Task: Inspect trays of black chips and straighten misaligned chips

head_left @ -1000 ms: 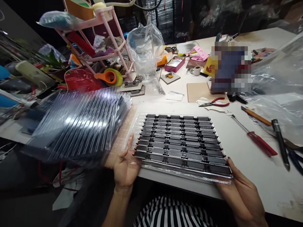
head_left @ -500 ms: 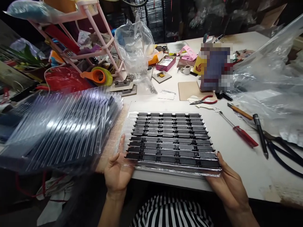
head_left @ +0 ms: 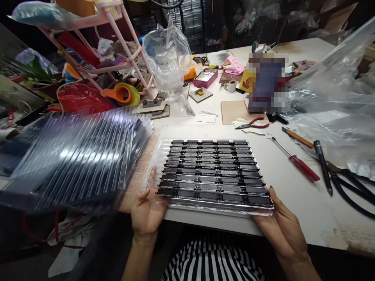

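Note:
A clear plastic tray [head_left: 205, 207] lies in front of me, with rows of black, comb-toothed plastic parts [head_left: 206, 171] in its grooves. My left hand [head_left: 149, 212] grips the tray's near left corner, with fingers under the clear plastic and the thumb at the side. My right hand [head_left: 283, 220] holds the near right corner, with the thumb along the edge and the other fingers partly hidden beneath. The tray's near edge reaches the front edge of the white table [head_left: 295, 203].
A stack of clear ribbed trays [head_left: 79, 156] stands at left. On the right lie red-handled pliers [head_left: 254, 124], a red screwdriver [head_left: 303, 168], a black pen [head_left: 322, 168] and large scissors [head_left: 351, 191]. A pink rack [head_left: 129, 47] and a clear plastic bag [head_left: 168, 54] stand behind.
The tray's near edge has shifted slightly in the view, and my left hand has moved a touch to the right. Both hands keep their hold.

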`<move>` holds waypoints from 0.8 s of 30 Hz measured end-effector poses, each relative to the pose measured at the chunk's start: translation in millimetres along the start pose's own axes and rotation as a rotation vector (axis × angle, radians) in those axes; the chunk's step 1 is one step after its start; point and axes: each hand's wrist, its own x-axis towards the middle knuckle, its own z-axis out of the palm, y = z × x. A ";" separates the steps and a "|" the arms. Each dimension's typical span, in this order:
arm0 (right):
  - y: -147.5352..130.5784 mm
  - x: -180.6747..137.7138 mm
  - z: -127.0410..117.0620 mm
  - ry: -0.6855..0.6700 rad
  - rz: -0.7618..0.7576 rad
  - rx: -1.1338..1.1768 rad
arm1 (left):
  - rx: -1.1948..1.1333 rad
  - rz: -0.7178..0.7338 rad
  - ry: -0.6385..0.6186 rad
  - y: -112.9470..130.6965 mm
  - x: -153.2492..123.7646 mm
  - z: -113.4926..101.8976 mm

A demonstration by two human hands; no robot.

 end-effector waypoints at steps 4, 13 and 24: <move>0.0 -1.2 -1.0 0.015 0.007 0.048 | -0.004 0.006 -0.020 -0.5 0.2 -3.2; 3.2 -3.4 -1.9 -0.040 -0.009 -0.028 | -0.029 0.013 -0.012 0.0 -1.5 -3.2; 5.3 -2.3 0.2 -0.150 0.022 -0.005 | 0.009 0.034 -0.081 1.3 0.9 -8.4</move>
